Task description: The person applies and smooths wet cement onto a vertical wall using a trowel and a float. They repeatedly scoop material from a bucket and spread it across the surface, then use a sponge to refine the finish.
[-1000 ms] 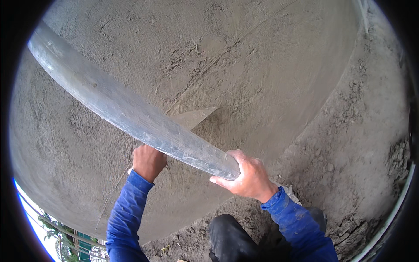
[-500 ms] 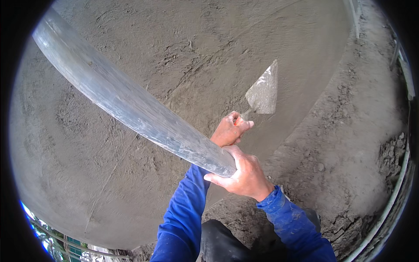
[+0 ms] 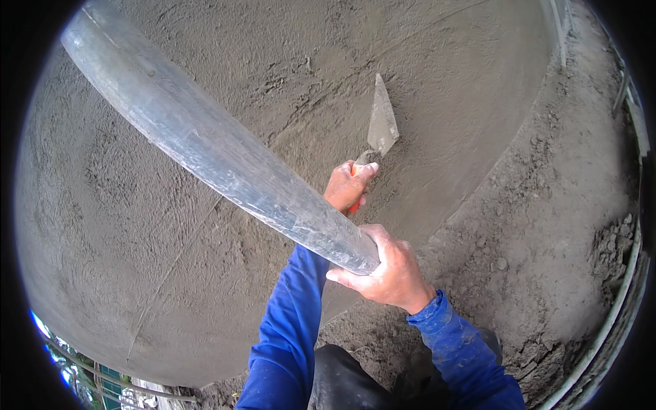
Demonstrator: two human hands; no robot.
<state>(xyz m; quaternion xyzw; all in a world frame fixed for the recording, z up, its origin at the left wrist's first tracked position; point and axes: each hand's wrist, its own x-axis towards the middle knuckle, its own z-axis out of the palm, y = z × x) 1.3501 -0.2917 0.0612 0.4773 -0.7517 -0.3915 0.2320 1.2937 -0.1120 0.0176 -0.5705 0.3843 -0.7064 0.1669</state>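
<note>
Fingers of the left hand [image 3: 347, 187] wrap tight around the orange handle of a pointed trowel [image 3: 381, 120], whose grey blade points away and lies against the wet cement surface [image 3: 437, 89] just beyond the hand, near the middle of the head view. The right hand [image 3: 387, 270] clamps closed on the near end of a long metal straightedge [image 3: 212, 146], which runs up and left across the cement to the far left edge. Blue sleeves [image 3: 290, 335] cover both forearms. Rough loose mortar [image 3: 547, 239] lies to the right of the smoothed area.
</note>
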